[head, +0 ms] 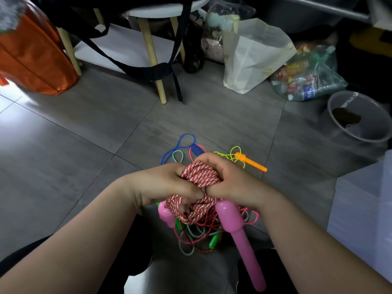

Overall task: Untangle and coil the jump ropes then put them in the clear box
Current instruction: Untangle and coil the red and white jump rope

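Note:
Both hands hold a bundle of red-and-white jump rope (200,177) above the floor. My left hand (169,183) grips its left side, thumb across the strands. My right hand (229,181) curls round its right side. Two pink handles hang from the bundle, a long one (239,234) under my right hand and a shorter one (165,215) under my left. Below lies a tangle of thin red, pink and green-white ropes (201,234) with green handles (214,240). Beyond the hands lie a blue rope (180,147), a blue handle (196,150), a yellow rope (233,154) and an orange handle (251,162). The clear box (364,209) stands at the right.
A grey bin (358,117) sits at the far right. A cream paper bag (252,58) and a plastic bag of bottles (307,79) stand behind. A stool with wooden legs (152,60) and black straps is ahead, an orange bag (31,54) at the left.

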Motion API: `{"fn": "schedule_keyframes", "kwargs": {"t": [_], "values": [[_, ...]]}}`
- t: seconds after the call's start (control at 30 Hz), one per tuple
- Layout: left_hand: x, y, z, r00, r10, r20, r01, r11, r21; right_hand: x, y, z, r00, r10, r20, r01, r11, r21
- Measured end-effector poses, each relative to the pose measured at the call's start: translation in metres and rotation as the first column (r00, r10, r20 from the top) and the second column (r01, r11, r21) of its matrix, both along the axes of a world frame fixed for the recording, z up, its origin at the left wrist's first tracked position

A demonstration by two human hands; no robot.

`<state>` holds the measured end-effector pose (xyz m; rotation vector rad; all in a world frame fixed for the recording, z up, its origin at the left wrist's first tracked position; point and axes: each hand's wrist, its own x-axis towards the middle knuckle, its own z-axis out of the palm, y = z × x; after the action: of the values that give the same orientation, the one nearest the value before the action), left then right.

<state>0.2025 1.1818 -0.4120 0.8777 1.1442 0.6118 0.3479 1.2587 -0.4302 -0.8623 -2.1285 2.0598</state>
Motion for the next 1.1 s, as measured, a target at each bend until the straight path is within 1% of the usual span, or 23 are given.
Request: {"fn": "schedule_keyframes", "kwargs": {"t": [0.1, 0.17, 0.23, 0.37, 0.5, 0.53, 0.57, 0.6, 0.7, 0.83, 0.9, 1.0, 1.1], "values": [[0.0, 0.001, 0.0, 0.999, -0.018, -0.026, 0.018, 1.0, -0.003, 0.002, 0.001, -0.002, 0.998, 0.024, 0.066, -0.025, 0.999, 0.021], [0.003, 0.003, 0.001, 0.998, 0.036, -0.059, -0.035, 0.999, 0.027, 0.002, 0.002, -0.001, 0.997, -0.022, 0.071, 0.021, 1.0, 0.008], [0.007, 0.005, 0.002, 0.984, 0.134, -0.116, -0.126, 0.989, 0.076, 0.002, 0.004, 0.001, 0.994, -0.1, 0.044, 0.101, 0.995, -0.019], [0.017, 0.005, 0.003, 0.934, 0.3, -0.194, -0.254, 0.939, 0.231, 0.001, 0.008, 0.002, 0.97, -0.239, 0.042, 0.242, 0.966, -0.093], [0.02, 0.003, -0.004, 0.842, 0.469, -0.267, -0.329, 0.838, 0.435, 0.002, 0.013, 0.002, 0.962, -0.271, 0.032, 0.273, 0.953, -0.131], [0.019, 0.003, -0.006, 0.832, 0.502, -0.237, -0.364, 0.815, 0.451, 0.003, 0.014, 0.001, 0.955, -0.296, 0.03, 0.297, 0.942, -0.157], [0.017, 0.003, -0.006, 0.83, 0.525, -0.186, -0.41, 0.802, 0.433, 0.003, 0.014, 0.0, 0.948, -0.317, 0.029, 0.317, 0.931, -0.183], [0.015, 0.004, -0.007, 0.837, 0.523, -0.158, -0.431, 0.81, 0.398, 0.004, 0.014, 0.0, 0.944, -0.327, 0.031, 0.327, 0.926, -0.188], [0.014, 0.005, -0.006, 0.86, 0.478, -0.18, -0.395, 0.846, 0.359, 0.005, 0.013, -0.001, 0.938, -0.341, 0.065, 0.347, 0.922, -0.169], [0.014, 0.005, -0.006, 0.86, 0.477, -0.184, -0.389, 0.843, 0.371, 0.003, 0.013, 0.001, 0.905, -0.415, 0.094, 0.425, 0.892, -0.156], [0.014, 0.005, -0.009, 0.836, 0.506, -0.211, -0.402, 0.827, 0.392, 0.001, 0.013, 0.002, 0.885, -0.462, 0.063, 0.465, 0.87, -0.163], [0.015, 0.005, -0.012, 0.767, 0.601, -0.224, -0.482, 0.77, 0.417, -0.002, 0.009, 0.0, 0.863, -0.506, 0.013, 0.498, 0.844, -0.199], [0.011, 0.008, -0.013, 0.692, 0.678, -0.247, -0.552, 0.718, 0.424, -0.004, 0.002, -0.001, 0.886, -0.464, 0.017, 0.451, 0.85, -0.271]]}}
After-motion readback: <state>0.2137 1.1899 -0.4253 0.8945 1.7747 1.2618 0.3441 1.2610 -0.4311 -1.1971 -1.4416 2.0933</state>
